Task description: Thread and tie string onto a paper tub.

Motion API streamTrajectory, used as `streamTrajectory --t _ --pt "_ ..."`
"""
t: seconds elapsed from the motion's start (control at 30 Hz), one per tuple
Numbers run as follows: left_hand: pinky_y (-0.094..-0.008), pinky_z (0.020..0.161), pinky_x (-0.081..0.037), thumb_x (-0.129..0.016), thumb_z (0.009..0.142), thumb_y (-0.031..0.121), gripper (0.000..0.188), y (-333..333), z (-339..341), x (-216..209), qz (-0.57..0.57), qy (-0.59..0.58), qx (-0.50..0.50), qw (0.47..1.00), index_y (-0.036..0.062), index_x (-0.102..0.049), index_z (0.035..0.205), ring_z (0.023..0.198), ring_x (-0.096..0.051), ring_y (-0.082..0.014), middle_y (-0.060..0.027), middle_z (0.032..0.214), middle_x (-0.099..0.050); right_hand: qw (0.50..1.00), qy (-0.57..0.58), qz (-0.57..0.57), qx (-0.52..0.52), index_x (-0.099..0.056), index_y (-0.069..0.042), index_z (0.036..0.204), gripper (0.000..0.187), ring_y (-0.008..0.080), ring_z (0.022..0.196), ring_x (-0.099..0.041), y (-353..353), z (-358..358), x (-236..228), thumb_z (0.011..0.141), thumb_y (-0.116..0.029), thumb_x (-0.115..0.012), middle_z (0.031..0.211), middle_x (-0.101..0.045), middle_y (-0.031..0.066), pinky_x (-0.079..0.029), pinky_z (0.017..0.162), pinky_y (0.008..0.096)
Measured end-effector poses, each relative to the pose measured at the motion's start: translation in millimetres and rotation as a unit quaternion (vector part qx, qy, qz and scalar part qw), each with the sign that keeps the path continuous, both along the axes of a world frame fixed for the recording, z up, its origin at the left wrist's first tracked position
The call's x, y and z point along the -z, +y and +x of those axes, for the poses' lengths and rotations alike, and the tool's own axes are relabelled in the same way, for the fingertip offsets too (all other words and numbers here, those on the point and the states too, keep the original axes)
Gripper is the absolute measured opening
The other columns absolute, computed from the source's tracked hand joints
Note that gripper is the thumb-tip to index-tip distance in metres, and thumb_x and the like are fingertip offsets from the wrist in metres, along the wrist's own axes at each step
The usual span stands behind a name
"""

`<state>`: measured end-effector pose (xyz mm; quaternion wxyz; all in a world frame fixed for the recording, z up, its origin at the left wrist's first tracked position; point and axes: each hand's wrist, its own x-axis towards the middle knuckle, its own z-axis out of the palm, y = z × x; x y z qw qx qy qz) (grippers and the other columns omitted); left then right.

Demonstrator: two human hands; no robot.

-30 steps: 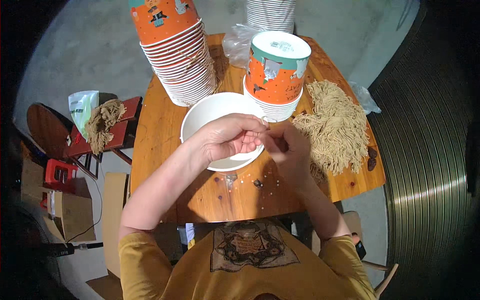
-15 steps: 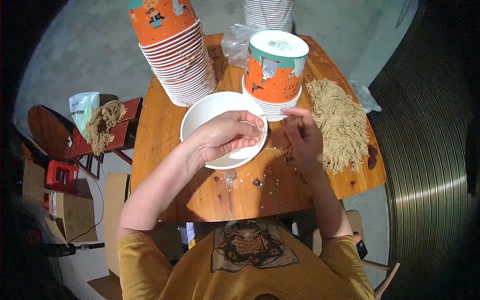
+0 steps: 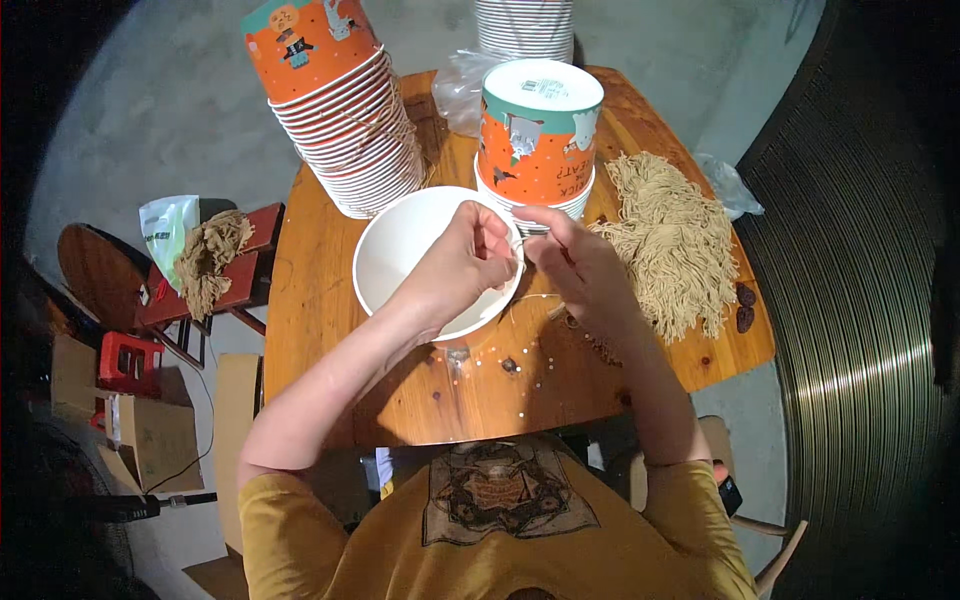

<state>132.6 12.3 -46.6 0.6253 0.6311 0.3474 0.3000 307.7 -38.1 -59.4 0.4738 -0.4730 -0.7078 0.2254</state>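
Observation:
A white-lined paper bucket point(image 3: 385, 255) stands mouth up on the wooden table, in front of me. Over its right rim, my left hand point(image 3: 470, 258) pinches a thin tan cord point(image 3: 520, 243) between thumb and fingertips. My right hand point(image 3: 580, 265) meets the cord from the other side, with its index finger bent over and its thumb close below. The cord looks caught at these fingertips, though the exact grip is small and partly hidden. A strand of it trails down beside the bucket wall. To the right lies a heap of tan cords point(image 3: 675, 245).
Behind the bucket stand a tall leaning stack of orange buckets point(image 3: 345, 130) with cords along its side and an upturned orange bucket point(image 3: 540, 140) on another stack. White beads point(image 3: 520, 385) lie scattered near the table's front edge. Two dark oval objects point(image 3: 745, 308) sit at the right edge.
My right hand has moved left, from apart to right beside my left fingertips and the cord. The left hand stays at the bucket's rim, turned a little more upright.

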Motion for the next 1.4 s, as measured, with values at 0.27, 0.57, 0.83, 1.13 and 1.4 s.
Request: streamTrajectory --t 0.27,0.57,0.83,1.13,1.4 --pt "-0.0243 0.072 -0.047 -0.06 0.078 -0.004 0.033 -2 2 -8 0.045 0.035 -0.008 0.998 0.0024 -0.04 0.104 0.081 -0.052 -0.0121 -0.0066 0.088 -0.052 0.979 0.105 -0.176 -0.016 -0.061 -0.003 0.102 0.027 0.0101 0.061 -0.055 -6 4 -7 0.09 -0.028 -0.059 0.071 -0.059 0.005 -0.046 0.058 0.0269" --pt "-0.0264 0.073 -0.047 -0.059 0.079 -0.003 0.032 -1 1 -6 0.093 0.06 0.007 0.994 0.0027 -0.039 0.103 0.08 -0.053 -0.0127 -0.0069 0.087 -0.053 0.993 0.106 -0.044 -0.036 -0.059 -0.003 0.091 0.014 0.0073 0.06 -0.047 3 2 18 0.083 -0.013 -0.066 0.07 -0.053 0.0013 -0.041 0.055 0.0239" --pt "-0.0282 0.074 -0.046 -0.058 0.083 0.0 0.026 -8 3 -5 0.238 0.118 -0.009 0.964 0.0041 -0.04 0.101 0.08 -0.053 -0.0134 -0.0057 0.087 -0.051 0.996 0.082 -0.01 -0.023 -0.052 -0.004 0.083 0.013 0.0123 0.058 -0.047 2 -5 21 0.08 -0.006 -0.064 0.07 -0.048 0.0046 -0.041 0.054 0.0283" --pt "-0.0252 0.073 -0.045 -0.059 0.084 0.0 0.025 -7 2 -9 0.273 0.108 -0.01 0.956 0.0049 -0.041 0.1 0.08 -0.051 -0.01 -0.0036 0.089 -0.049 0.997 0.026 0.077 0.011 -0.051 -0.006 0.088 0.016 0.0171 0.058 -0.05 1 -7 18 0.078 -0.004 -0.063 0.071 -0.049 0.0061 -0.043 0.055 0.0301" --pt "-0.025 0.071 -0.045 -0.059 0.085 0.0 0.025 -8 2 -11 0.279 0.111 -0.009 0.954 0.0048 -0.042 0.102 0.078 -0.052 -0.0094 -0.0032 0.087 -0.05 0.996 0.087 0.017 -0.017 -0.051 -0.006 0.09 0.015 0.0122 0.055 -0.044 0 -8 18 0.08 -0.004 -0.062 0.065 -0.044 0.0026 -0.041 0.052 0.0266"
